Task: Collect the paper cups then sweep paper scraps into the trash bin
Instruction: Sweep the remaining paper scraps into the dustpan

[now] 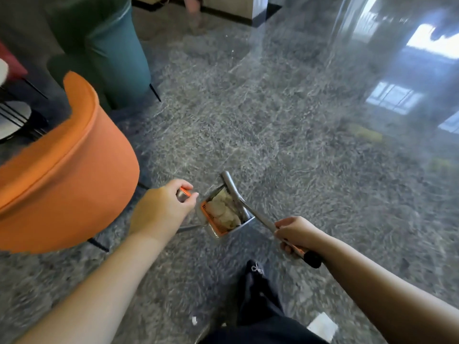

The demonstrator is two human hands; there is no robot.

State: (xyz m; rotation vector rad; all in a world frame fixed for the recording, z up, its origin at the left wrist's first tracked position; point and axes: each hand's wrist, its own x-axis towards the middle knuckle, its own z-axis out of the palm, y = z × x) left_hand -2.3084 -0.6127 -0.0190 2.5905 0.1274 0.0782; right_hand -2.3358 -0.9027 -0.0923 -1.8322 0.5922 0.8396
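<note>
Speckled grey stone floor, glossy

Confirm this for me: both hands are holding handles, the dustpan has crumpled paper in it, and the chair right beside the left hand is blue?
Not quite. The chair beside the left hand is orange; the teal one stands farther back. The rest holds in the head view: the left hand grips the dustpan handle, the right hand grips the broom handle, and crumpled paper fills the pan.

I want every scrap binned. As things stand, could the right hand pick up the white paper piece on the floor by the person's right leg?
Probably not yet: the right hand grips the broom handle, and the white paper piece lies on the floor far below it. Nothing blocks the way.
</note>
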